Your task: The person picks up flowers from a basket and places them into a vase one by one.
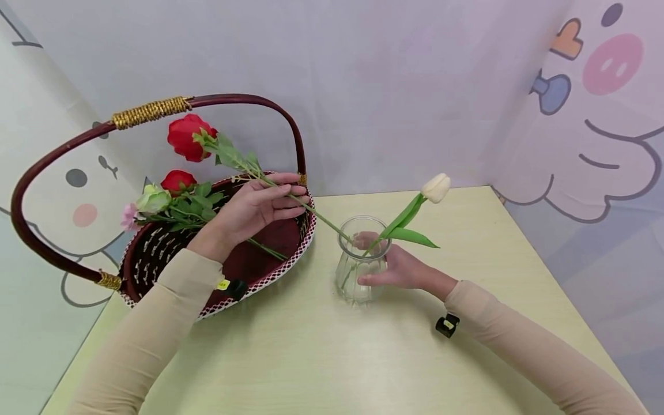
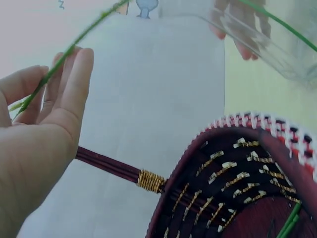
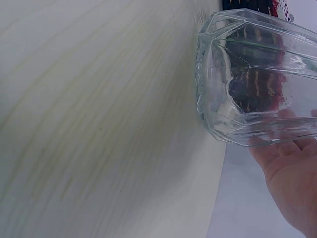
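Observation:
My left hand (image 1: 254, 210) holds the long green stem of a red rose (image 1: 189, 138) between thumb and fingers, above the basket. The bloom points up and left, while the stem's lower end reaches the mouth of a clear glass vase (image 1: 353, 274). In the left wrist view the stem (image 2: 72, 49) crosses the fingers. My right hand (image 1: 402, 268) grips the vase from its right side, with some fingers seen through the glass. A white tulip (image 1: 437, 188) with green leaves leans out of the vase to the right. The right wrist view shows the faceted vase base (image 3: 213, 84) close up.
A dark red woven basket (image 1: 306, 242) with a tall arched handle (image 1: 244, 99) stands on the left of the pale table (image 1: 332, 357). Inside lie another red rose (image 1: 178, 181), a pale green flower (image 1: 153, 199) and a pink one (image 1: 128, 217). A printed cloth (image 1: 394, 104) hangs behind.

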### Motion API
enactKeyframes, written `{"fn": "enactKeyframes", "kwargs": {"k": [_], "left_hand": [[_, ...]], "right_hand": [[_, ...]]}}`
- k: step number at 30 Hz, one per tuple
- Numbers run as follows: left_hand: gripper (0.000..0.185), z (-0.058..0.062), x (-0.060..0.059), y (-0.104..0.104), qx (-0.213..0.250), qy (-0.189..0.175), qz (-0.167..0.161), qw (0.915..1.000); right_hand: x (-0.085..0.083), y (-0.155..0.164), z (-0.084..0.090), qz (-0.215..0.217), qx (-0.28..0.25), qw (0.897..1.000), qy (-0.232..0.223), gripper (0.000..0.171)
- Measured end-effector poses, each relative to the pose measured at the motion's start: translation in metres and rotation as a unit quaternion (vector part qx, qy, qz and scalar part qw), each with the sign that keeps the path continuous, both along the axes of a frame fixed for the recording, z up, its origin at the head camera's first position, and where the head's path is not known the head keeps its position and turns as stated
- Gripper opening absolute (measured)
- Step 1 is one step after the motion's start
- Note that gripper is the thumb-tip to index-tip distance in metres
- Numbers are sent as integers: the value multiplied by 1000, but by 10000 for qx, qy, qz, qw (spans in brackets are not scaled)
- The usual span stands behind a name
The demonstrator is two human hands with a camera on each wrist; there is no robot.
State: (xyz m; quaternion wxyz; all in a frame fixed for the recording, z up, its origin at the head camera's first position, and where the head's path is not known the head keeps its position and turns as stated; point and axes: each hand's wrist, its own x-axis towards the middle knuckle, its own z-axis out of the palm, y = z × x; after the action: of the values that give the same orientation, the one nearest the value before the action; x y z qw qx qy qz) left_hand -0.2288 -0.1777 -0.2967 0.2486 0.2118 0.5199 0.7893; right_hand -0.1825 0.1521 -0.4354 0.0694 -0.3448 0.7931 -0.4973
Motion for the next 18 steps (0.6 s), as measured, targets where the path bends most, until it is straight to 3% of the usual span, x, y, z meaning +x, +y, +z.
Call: {"fn": "enactKeyframes", "kwargs": {"k": [12,18], "left_hand": [[34,4,9,20,39,349,-519,9980],[35,6,13,31,-257,453,-513,9973]], "right_hand": [[1,0,0,-35,10,10000,-28,86],[1,0,1,-71,6,10000,-37,86]]}}
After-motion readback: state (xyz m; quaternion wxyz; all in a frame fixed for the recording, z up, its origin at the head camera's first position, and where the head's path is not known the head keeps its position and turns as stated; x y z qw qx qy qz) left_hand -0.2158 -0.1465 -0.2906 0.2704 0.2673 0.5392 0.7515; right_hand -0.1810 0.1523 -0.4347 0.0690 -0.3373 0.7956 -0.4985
